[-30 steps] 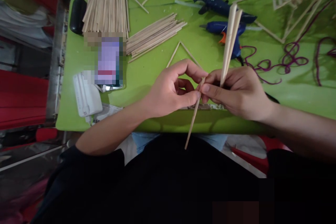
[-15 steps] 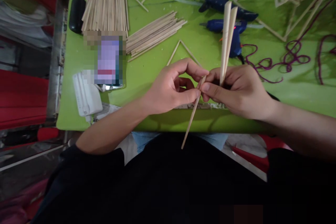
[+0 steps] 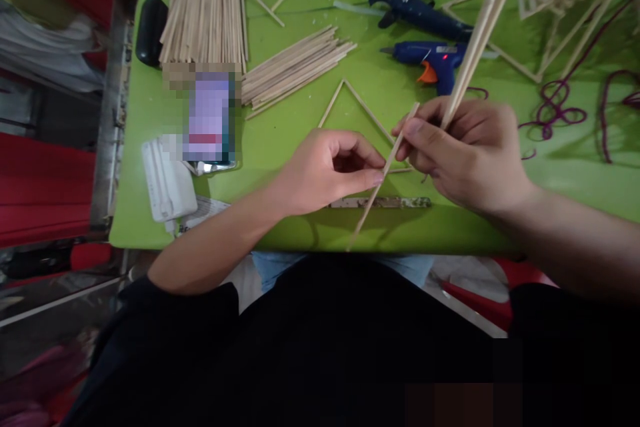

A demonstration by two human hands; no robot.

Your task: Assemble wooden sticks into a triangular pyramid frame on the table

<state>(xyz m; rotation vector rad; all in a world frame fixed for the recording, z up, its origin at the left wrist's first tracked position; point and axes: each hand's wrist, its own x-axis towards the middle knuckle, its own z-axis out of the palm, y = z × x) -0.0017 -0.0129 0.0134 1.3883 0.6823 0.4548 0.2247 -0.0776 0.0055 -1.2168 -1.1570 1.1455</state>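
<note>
The right hand (image 3: 470, 150) has lifted up and away from the left hand (image 3: 327, 170), so the two now sit slightly apart instead of fingertip to fingertip as they were a moment ago. The single stick (image 3: 383, 177) spans the gap, pinched by the left thumb and forefinger at its middle and by the right fingertips at its upper end, its lower tip now over the near edge of the table (image 3: 300, 233). The right hand also stays closed on a pair of long sticks (image 3: 483, 27), which have swung to lean away to the upper right. Just beyond the hands lies the stick triangle (image 3: 345, 90); farther beyond the right hand rests the glue gun (image 3: 430, 60), and beyond the left hand a stick bundle (image 3: 295, 67).
</note>
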